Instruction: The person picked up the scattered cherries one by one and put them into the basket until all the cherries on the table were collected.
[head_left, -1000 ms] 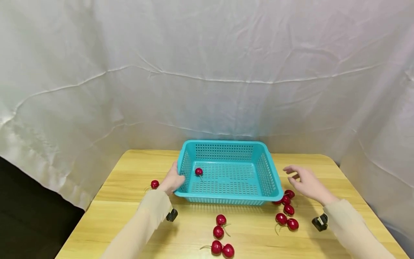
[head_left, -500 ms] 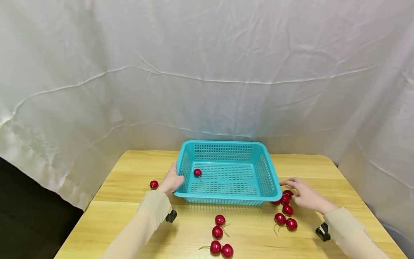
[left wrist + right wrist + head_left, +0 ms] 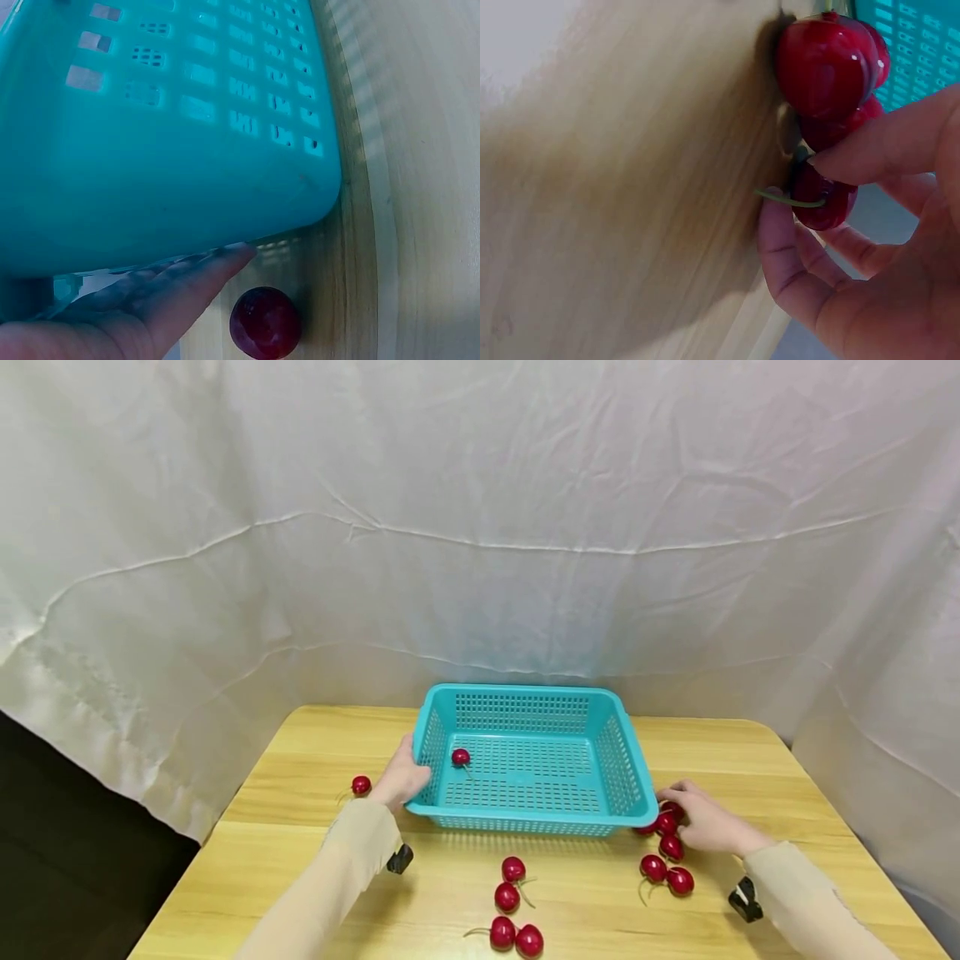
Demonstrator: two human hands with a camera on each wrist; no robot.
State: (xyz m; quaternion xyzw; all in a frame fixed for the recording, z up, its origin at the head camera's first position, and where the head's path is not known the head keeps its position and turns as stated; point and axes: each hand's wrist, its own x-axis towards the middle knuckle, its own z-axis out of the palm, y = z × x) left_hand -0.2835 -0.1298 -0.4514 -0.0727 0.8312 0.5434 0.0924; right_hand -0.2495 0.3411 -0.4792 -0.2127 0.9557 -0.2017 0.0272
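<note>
A turquoise plastic basket (image 3: 525,819) with slotted walls stands on the table, one cherry (image 3: 461,757) on its floor. My left hand (image 3: 402,774) grips the basket's left side, thumb over the rim and fingers along the outer wall. At the right front corner lies a cluster of red cherries (image 3: 671,847). There my right hand (image 3: 705,818) pinches the rearmost cherry (image 3: 821,206) between thumb and fingers, low over the table. Its green stem (image 3: 791,199) points outward in the right wrist view. Other cherries (image 3: 826,67) sit right beside the fingers.
Several cherries (image 3: 507,897) lie near the front middle of the wooden table (image 3: 585,902). A pair of cherries (image 3: 666,876) is in front of the right cluster, and a single cherry (image 3: 361,786) lies left of my left hand. A pale curtain (image 3: 525,568) hangs behind.
My right hand has come down onto the cluster right of the basket, and its fingers have closed around a cherry. The left hand and basket have stayed in place.
</note>
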